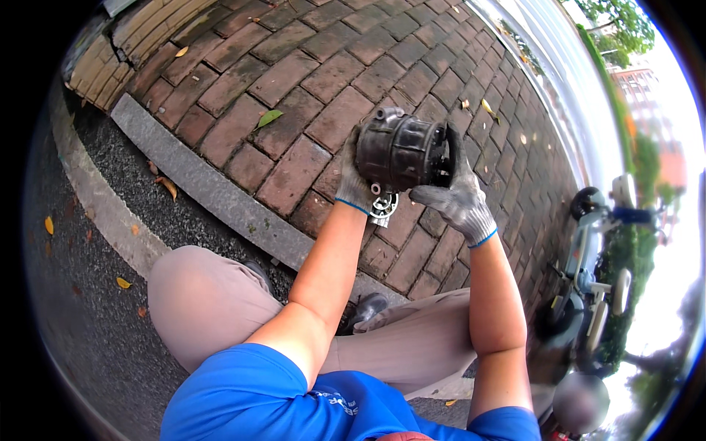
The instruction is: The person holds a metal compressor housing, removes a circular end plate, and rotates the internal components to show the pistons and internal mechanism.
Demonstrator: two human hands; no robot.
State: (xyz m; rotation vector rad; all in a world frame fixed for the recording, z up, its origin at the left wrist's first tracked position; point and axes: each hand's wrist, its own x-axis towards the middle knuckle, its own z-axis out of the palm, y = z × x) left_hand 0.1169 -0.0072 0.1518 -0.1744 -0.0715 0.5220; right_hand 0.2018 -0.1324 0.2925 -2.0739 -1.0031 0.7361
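Up in front of me I hold a black, ribbed, drum-shaped compressor (pixel 401 153) between both gloved hands. My left hand (pixel 354 180), in a grey work glove with a blue cuff edge, wraps its left side. The fingers of my right hand (pixel 460 192), gloved alike, close over its right end, with the thumb pointing left beneath. Dark recesses and small lighter parts show at that right end, partly hidden by the fingers. Just below the compressor, a silver round metal part (pixel 383 209) shows against the bricks, partly covered by my left glove.
Reddish brick paving (pixel 294 162) spreads ahead, with scattered leaves such as a green one (pixel 269 117). A grey stone curb (pixel 206 180) runs between it and dark asphalt on the left. Parked electric scooters (pixel 585 272) stand at right. My bent knee (pixel 202 301) is at lower left.
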